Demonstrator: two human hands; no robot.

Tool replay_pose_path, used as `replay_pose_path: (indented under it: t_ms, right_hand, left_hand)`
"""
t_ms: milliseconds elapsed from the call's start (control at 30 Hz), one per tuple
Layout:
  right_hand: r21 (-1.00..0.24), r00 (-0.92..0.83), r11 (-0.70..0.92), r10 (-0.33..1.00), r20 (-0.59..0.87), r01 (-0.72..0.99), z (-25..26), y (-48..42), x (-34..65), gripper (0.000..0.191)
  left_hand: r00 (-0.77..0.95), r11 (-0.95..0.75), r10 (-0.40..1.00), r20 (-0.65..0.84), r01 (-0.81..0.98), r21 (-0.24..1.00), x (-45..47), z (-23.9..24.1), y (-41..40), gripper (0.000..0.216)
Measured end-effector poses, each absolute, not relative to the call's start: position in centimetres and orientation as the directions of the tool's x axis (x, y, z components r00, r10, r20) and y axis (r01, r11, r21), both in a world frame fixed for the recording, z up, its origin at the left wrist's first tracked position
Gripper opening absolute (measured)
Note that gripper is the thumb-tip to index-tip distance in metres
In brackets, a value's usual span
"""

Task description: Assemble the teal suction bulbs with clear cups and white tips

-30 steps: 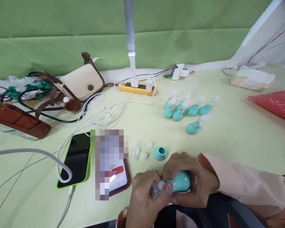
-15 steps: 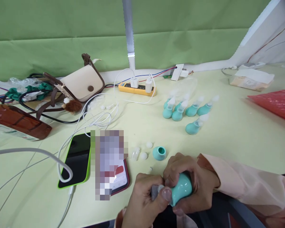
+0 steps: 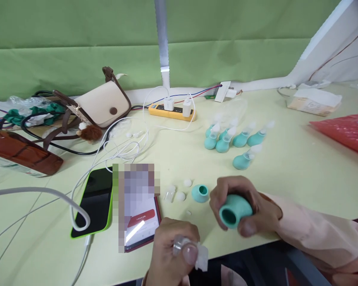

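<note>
My left hand [image 3: 176,252] pinches a clear plastic nozzle [image 3: 202,256] between thumb and curled fingers, low over the table's front edge. To its right, my right hand [image 3: 244,206] is wrapped round a teal squeeze bulb [image 3: 240,206], whose round open mouth faces left towards the nozzle; the two parts are apart. A second teal bulb [image 3: 199,194] stands on the table just left of my right hand, its hole showing. Beside it lie two small white round pieces [image 3: 181,196] and another clear nozzle [image 3: 170,193]. Several teal bulbs with clear tips [image 3: 241,161] stand farther back.
Left of my hands lie a lit phone [image 3: 143,222] and a green-edged phone [image 3: 97,198] with white cables. Behind are a yellow power strip [image 3: 173,113], a cream handbag [image 3: 104,105] and a brown bottle [image 3: 24,153]. A red package [image 3: 343,131] lies at the right.
The nozzle and the teal bulb, together between my hands before, are now separated. My right hand has moved up and right with the bulb; my left has moved slightly down and left with the nozzle.
</note>
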State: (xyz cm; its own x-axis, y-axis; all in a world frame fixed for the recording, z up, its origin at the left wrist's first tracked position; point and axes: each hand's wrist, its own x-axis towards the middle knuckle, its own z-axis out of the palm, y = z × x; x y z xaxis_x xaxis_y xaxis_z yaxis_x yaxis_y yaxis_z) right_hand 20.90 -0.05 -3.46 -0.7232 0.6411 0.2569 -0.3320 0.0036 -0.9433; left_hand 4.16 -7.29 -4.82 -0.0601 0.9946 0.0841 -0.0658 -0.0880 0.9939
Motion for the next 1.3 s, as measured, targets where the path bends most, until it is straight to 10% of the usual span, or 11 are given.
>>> replay_pose_path:
  t_ms: [333,900,1167,1300]
  right_hand:
    - [-0.882,-0.229,0.47,0.862,0.453,0.025,-4.5,3.4,20.8,0.02]
    - [-0.694,-0.27,0.56,0.827,0.492,0.452,-6.3,3.7,20.3,0.034]
    - [0.031,-0.377,0.96,0.079,0.923,0.278,-4.3,1.3,20.4,0.028]
    - [0.066,-0.537,0.985,0.031,0.843,0.161,-4.3,0.5,19.7,0.024]
  left_hand:
    - [0.052,-0.146,0.986,0.155,-0.149,0.978,3.9,-5.1,-6.8,0.036]
    - [-0.187,-0.129,0.976,0.115,-0.065,0.989,4.3,-5.1,-6.2,0.025]
    - [-0.291,-0.105,0.952,0.093,-0.025,0.994,5.0,-5.4,-6.2,0.015]
    - [-0.236,-0.13,0.963,0.127,0.002,0.992,5.1,-5.5,-6.1,0.026]
